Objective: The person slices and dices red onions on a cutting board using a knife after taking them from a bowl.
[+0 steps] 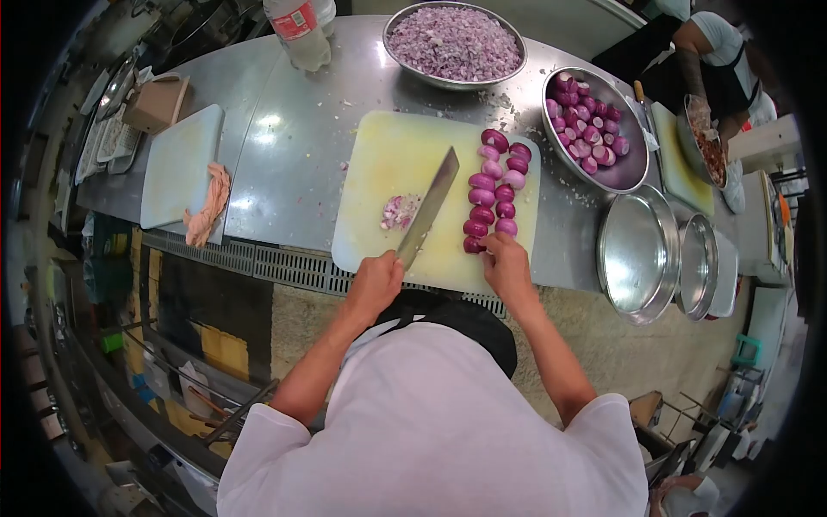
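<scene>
My left hand is closed around the handle of a broad kitchen knife, its blade slanting up and to the right over a white cutting board. A small heap of chopped onion lies on the board just left of the blade. Two rows of peeled red onion halves run along the board's right side. At the near end of these rows, the fingers of my right hand pinch the closest onion half.
Behind the board stands a bowl of chopped onion, with a bowl of peeled onions to its right. Metal pans sit at the table's right edge. At left are another board, a cloth and a bottle. A co-worker stands far right.
</scene>
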`<state>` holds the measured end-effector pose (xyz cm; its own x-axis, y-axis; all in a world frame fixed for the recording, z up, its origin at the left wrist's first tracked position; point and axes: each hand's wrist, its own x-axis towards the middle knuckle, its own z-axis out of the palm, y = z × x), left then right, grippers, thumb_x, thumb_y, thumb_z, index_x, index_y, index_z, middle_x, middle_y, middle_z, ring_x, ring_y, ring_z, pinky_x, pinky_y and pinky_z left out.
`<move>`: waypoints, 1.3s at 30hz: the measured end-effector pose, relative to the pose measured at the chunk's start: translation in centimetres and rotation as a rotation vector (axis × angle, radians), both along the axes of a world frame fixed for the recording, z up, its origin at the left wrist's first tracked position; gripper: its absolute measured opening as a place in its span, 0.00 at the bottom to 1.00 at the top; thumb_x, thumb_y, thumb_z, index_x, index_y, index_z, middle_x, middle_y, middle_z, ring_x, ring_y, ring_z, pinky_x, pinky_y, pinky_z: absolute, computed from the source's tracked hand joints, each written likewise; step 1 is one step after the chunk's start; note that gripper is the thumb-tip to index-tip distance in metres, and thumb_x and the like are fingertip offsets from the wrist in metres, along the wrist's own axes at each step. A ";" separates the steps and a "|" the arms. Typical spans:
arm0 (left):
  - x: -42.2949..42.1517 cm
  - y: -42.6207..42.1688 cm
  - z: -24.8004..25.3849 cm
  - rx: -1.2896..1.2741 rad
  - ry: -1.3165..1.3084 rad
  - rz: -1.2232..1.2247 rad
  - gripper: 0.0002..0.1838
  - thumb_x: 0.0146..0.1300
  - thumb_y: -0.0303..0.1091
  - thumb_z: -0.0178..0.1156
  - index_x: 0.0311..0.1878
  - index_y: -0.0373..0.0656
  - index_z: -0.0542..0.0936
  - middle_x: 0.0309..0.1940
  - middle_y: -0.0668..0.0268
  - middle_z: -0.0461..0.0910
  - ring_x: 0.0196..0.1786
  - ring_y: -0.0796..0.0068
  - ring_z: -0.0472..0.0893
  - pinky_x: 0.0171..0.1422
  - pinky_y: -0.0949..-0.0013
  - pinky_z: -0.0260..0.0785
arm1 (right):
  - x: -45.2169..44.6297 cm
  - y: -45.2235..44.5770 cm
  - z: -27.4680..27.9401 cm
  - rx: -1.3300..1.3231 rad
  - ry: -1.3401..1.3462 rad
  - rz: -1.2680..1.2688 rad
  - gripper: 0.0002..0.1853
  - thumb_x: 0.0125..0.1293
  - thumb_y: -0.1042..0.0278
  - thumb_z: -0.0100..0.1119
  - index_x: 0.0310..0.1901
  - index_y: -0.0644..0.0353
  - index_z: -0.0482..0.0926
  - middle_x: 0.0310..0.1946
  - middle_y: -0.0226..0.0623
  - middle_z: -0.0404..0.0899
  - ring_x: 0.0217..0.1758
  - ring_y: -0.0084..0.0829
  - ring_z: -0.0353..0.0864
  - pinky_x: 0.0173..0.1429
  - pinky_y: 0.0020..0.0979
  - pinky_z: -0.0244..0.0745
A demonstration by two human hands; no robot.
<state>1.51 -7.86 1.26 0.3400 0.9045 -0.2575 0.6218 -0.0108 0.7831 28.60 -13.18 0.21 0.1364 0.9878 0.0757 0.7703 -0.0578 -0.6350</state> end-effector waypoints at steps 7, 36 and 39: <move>-2.0 2.7 0.8 0.007 0.035 0.101 0.15 0.76 0.33 0.56 0.36 0.29 0.78 0.22 0.38 0.79 0.31 0.32 0.82 0.36 0.43 0.73 | -3.4 0.8 -1.7 0.138 0.050 0.034 0.11 0.60 0.81 0.69 0.45 0.62 0.86 0.40 0.46 0.83 0.43 0.52 0.85 0.47 0.48 0.80; -0.8 2.1 0.0 0.069 0.086 0.064 0.16 0.77 0.33 0.53 0.38 0.26 0.78 0.22 0.40 0.81 0.24 0.44 0.85 0.34 0.46 0.76 | -8.3 10.1 -2.4 0.082 -0.124 0.324 0.13 0.59 0.83 0.60 0.45 0.60 0.81 0.42 0.45 0.78 0.46 0.52 0.80 0.48 0.50 0.80; -0.9 1.7 5.1 -0.103 0.070 0.115 0.16 0.76 0.32 0.53 0.39 0.26 0.78 0.25 0.35 0.81 0.32 0.32 0.84 0.38 0.43 0.76 | -8.0 10.0 -2.5 0.059 -0.109 0.324 0.12 0.60 0.82 0.60 0.45 0.60 0.81 0.43 0.44 0.78 0.46 0.52 0.80 0.49 0.50 0.79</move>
<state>0.66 -6.12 6.31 0.2133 0.9041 -0.3703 0.6676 0.1418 0.7309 20.57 -3.14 -2.24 -0.1952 0.9720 0.1307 0.8064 0.2349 -0.5427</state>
